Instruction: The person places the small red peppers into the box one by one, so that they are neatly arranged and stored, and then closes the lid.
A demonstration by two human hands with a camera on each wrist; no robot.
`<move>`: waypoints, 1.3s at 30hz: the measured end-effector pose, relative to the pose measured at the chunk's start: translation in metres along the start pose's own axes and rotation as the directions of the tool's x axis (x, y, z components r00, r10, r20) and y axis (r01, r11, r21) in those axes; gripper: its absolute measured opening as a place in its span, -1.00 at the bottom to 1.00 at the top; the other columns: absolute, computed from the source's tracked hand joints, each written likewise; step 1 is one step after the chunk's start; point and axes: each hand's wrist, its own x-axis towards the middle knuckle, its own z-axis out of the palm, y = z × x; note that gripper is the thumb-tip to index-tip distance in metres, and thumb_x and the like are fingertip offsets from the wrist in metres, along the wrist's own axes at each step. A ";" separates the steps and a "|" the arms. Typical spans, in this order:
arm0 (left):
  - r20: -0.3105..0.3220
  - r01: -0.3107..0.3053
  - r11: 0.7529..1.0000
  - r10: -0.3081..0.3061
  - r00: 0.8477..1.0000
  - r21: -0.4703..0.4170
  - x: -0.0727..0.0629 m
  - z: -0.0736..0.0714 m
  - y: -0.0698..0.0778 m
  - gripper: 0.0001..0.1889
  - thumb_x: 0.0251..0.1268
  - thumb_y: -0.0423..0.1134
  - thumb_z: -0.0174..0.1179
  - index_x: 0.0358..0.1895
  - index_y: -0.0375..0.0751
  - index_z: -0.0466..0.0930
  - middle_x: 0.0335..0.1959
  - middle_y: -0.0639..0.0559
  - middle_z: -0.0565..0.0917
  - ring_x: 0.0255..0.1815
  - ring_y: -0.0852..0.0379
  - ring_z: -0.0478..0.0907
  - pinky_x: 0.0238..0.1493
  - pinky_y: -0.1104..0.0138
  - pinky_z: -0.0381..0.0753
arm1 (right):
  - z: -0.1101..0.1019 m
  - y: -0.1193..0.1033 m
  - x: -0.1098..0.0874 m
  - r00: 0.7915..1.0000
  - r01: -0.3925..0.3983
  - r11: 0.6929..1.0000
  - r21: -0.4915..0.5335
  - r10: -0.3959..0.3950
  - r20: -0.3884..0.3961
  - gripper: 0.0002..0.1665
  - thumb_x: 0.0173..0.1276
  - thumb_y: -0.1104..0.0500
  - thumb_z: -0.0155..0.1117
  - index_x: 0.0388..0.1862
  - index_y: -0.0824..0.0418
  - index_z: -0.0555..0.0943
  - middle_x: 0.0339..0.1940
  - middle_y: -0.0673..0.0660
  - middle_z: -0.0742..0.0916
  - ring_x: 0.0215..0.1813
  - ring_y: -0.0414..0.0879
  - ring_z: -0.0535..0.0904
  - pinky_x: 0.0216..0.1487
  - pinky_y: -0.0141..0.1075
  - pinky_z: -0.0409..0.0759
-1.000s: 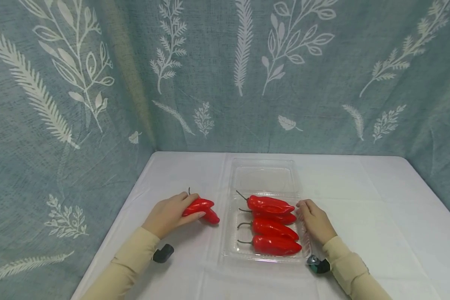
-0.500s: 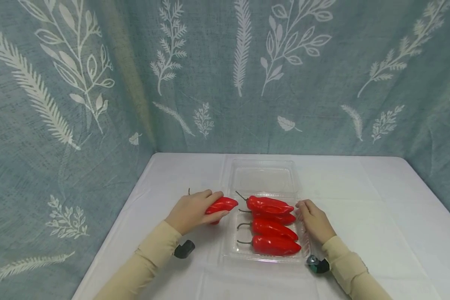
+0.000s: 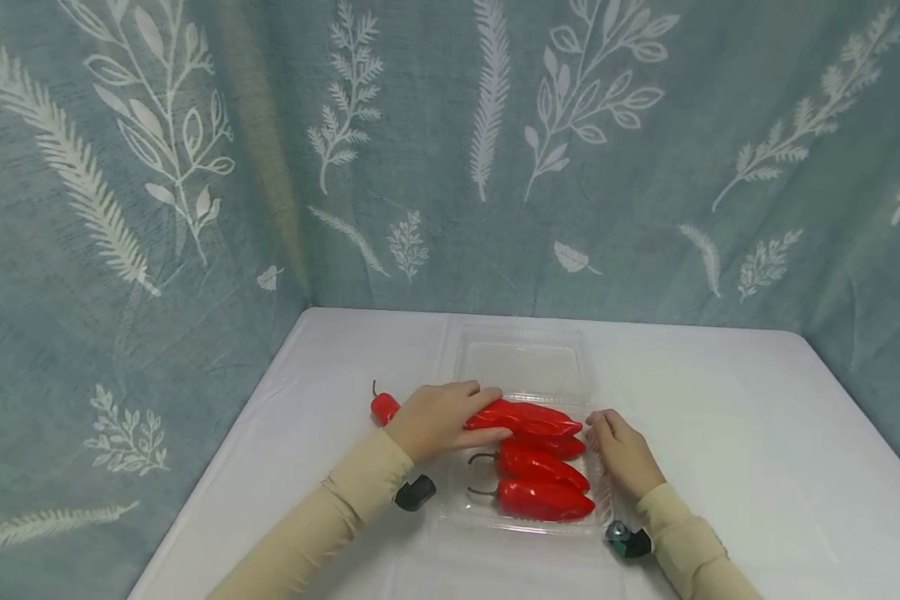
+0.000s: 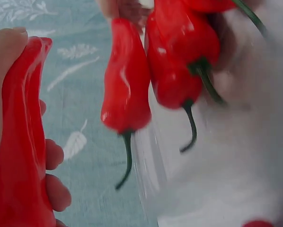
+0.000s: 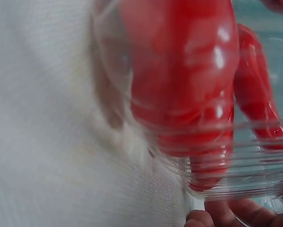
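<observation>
Four red peppers lie in the clear tray between the hands; loading looks mostly done. The left hand grips a fifth pepper above it. Another pepper, left of that hand on the worktop, seems left to load. The right hand touches the tray's wall; whether it grips, I cannot tell.

A curtain hung behind a white table.
Blue-green with pale leaf prints, it also flanked the table's left.
</observation>
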 end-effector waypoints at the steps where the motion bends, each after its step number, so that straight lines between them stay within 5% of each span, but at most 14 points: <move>1: 0.024 0.002 1.000 -0.002 1.000 -0.008 0.003 0.001 0.002 -0.47 0.22 0.24 0.15 0.13 0.00 0.53 -0.35 0.13 0.64 -0.46 0.26 0.56 -0.46 0.50 0.55 | 0.000 0.000 -0.001 1.000 0.005 1.000 -0.006 -0.005 -0.007 -0.56 0.55 -0.07 -0.22 0.09 0.19 0.45 -0.10 0.17 0.65 -0.08 0.02 0.53 0.05 -0.01 0.55; 7: 0.139 -0.011 1.000 0.014 0.990 -0.021 0.017 0.008 0.015 -0.44 0.23 0.30 0.08 0.18 0.07 0.48 -0.34 0.15 0.61 -0.43 0.28 0.54 -0.40 0.50 0.56 | 0.002 -0.002 -0.002 1.000 0.014 1.000 -0.014 -0.015 -0.026 -0.57 0.55 -0.06 -0.20 0.07 0.20 0.46 -0.17 0.14 0.65 -0.14 -0.02 0.53 -0.07 -0.15 0.57; 21: 0.157 -0.045 0.999 0.041 0.987 0.018 0.034 0.026 0.034 -0.45 0.17 0.19 0.23 0.20 0.11 0.44 -0.19 0.11 0.58 -0.29 0.28 0.54 -0.31 0.49 0.59 | 0.004 -0.001 -0.002 0.999 0.015 1.000 -0.007 -0.015 -0.035 -0.57 0.55 -0.07 -0.19 0.05 0.20 0.47 -0.25 0.13 0.64 -0.21 -0.04 0.50 -0.26 -0.31 0.53; 29: 0.193 -0.042 0.996 0.026 0.981 0.080 0.039 0.031 0.044 -0.43 0.14 0.22 0.24 0.23 0.21 0.42 -0.03 0.13 0.58 -0.04 0.21 0.53 0.03 0.19 0.53 | 0.002 -0.003 -0.001 0.998 0.051 0.998 -0.026 -0.053 -0.047 -0.59 0.56 -0.03 -0.19 0.02 0.21 0.48 -0.33 0.11 0.61 -0.27 -0.06 0.50 -0.31 -0.32 0.49; 39: 0.256 -0.051 0.996 0.029 0.966 0.080 0.043 0.034 0.050 -0.48 0.08 0.27 0.26 0.06 0.10 0.54 -0.05 0.14 0.57 -0.03 0.23 0.49 0.03 0.31 0.55 | 0.001 -0.003 -0.002 0.997 0.052 0.998 -0.043 -0.054 -0.046 -0.59 0.56 -0.02 -0.20 0.03 0.23 0.49 -0.30 0.12 0.64 -0.27 -0.06 0.51 -0.27 -0.31 0.51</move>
